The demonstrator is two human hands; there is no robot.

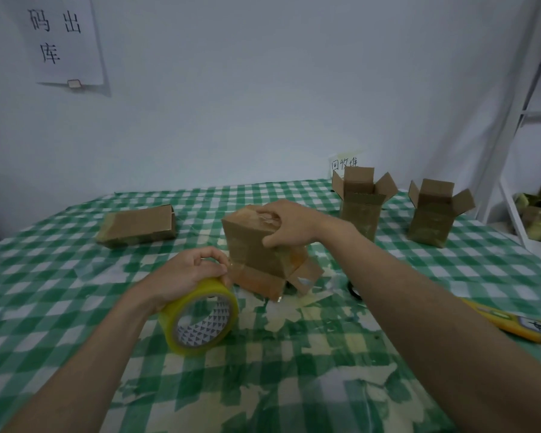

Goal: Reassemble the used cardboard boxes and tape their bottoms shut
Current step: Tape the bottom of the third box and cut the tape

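Observation:
A small brown cardboard box (pixel 253 248) stands upside down in the middle of the table, its flaps splayed on the cloth. My right hand (pixel 289 225) grips its upper end, thumb on the near side and fingers over the top, where clear tape shines. My left hand (pixel 188 273) holds a roll of yellowish clear tape (pixel 199 317) just left of the box, near its lower left edge. A strip of tape runs down the box's near face.
A flattened cardboard box (pixel 138 226) lies at the back left. Two upright boxes with open flaps (pixel 361 198) (pixel 434 210) stand at the back right. A yellow box cutter (pixel 512 321) lies at the right edge. A white shelf frame (pixel 512 135) rises on the right.

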